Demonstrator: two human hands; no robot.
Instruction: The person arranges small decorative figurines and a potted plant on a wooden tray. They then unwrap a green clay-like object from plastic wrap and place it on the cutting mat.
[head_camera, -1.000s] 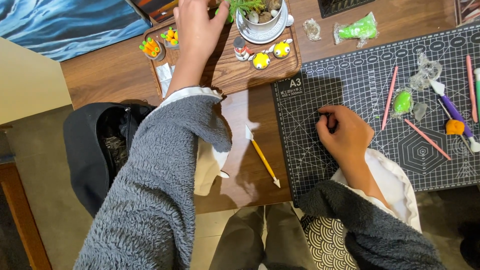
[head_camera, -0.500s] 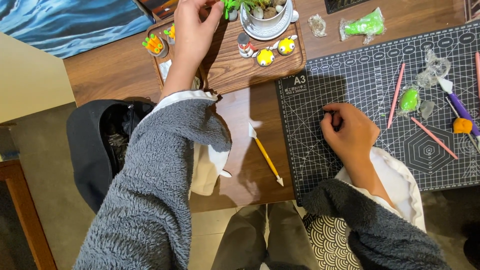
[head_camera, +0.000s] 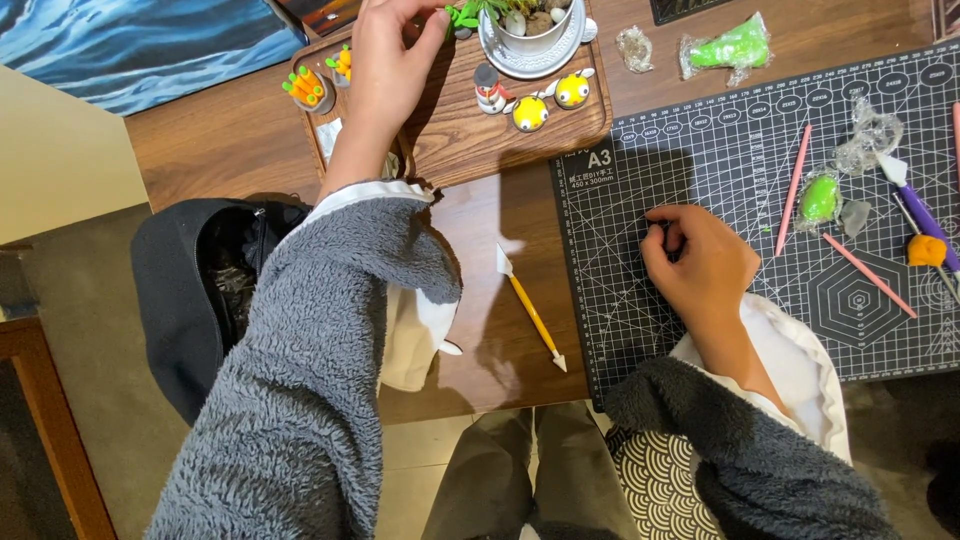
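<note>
My left hand (head_camera: 388, 70) stretches across the wooden tray (head_camera: 455, 150). Its fingertips touch a small green clay piece (head_camera: 463, 16) beside the white plant pot (head_camera: 530, 35) at the frame's top edge, where the grip is cut off. My right hand (head_camera: 700, 262) rests on the dark cutting mat (head_camera: 740, 160) with its fingers curled in; nothing shows in them. A yellow-handled sculpting tool (head_camera: 532, 312) lies on the wooden table between my arms. Two yellow clay figures (head_camera: 530, 112) and a small snowman-like figure (head_camera: 488, 90) stand on the tray.
Orange clay carrots (head_camera: 305, 88) sit at the tray's left end. On the mat lie pink sticks (head_camera: 795, 190), wrapped green clay (head_camera: 820, 198), a purple tool (head_camera: 925, 215) and orange clay (head_camera: 925, 250). Bagged green clay (head_camera: 735, 45) lies behind it. A black bag (head_camera: 195, 290) hangs at the table's left.
My left hand has reached a little further right, toward the plant pot and the green piece. My right hand has stayed in place on the mat.
</note>
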